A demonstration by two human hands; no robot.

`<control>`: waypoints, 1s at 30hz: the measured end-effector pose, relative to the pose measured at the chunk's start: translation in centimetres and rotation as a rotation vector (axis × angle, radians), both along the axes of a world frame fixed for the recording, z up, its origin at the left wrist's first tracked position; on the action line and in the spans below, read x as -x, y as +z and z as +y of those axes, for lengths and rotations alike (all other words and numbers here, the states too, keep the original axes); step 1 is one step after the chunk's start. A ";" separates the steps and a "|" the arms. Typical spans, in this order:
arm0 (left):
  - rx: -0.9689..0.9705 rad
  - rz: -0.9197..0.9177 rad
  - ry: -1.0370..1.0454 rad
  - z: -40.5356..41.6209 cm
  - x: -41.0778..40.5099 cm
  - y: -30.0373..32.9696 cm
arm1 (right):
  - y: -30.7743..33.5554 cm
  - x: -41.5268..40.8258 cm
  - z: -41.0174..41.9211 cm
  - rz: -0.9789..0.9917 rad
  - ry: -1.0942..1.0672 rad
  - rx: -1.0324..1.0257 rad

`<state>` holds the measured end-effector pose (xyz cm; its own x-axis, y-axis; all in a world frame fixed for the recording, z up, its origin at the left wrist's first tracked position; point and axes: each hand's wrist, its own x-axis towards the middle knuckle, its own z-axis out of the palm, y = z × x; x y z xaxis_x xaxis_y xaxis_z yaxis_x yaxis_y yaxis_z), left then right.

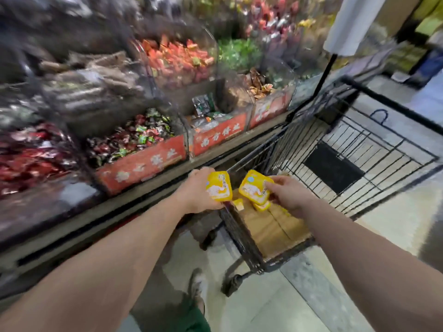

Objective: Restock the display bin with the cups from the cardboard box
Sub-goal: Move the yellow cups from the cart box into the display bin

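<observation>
My left hand [196, 190] grips a yellow cup [219, 186] with a printed lid, held above the near end of the shopping cart. My right hand [288, 191] grips another yellow cup [254, 190] beside it. Below both hands a cardboard box [268, 227] lies in the cart, with more yellow cups [261, 206] showing inside under my right hand. Display bins with red fronts [141, 164] line the shelf to the left, filled with wrapped sweets. One bin [219, 133] further right looks mostly bare inside. The whole picture is blurred by motion.
The black wire shopping cart [354, 149] stands right of the shelf on a tiled floor. Upper bins [177, 58] hold orange and green wrapped sweets. My foot [197, 287] is on the floor beside the cart's wheel [231, 283]. A white cloth [352, 22] hangs at the upper right.
</observation>
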<state>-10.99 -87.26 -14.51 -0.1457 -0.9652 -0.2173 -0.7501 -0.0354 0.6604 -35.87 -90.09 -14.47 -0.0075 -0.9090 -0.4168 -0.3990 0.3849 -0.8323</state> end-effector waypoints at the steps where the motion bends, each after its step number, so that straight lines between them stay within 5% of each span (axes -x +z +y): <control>1: 0.018 0.001 0.031 1.6 -1.7 1.1 | 1.2 -1.7 0.7 -0.022 0.045 0.007; 7: 0.061 0.059 0.265 11.7 -12.5 6.2 | 6.5 -14.7 5.2 -0.102 0.394 0.008; 18: 0.139 -0.041 0.643 32.0 -40.1 5.2 | 7.7 -46.3 18.2 -0.148 0.857 -0.049; 30: 0.105 -0.003 0.842 49.2 -67.6 5.6 | 5.4 -78.0 31.8 -0.147 0.955 -0.026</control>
<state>56.56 -38.02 -8.92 0.6308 -0.7666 -0.1197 -0.5025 -0.5212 0.6898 42.18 -58.30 -9.03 0.7836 -0.4954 -0.3748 -0.4458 -0.0283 -0.8947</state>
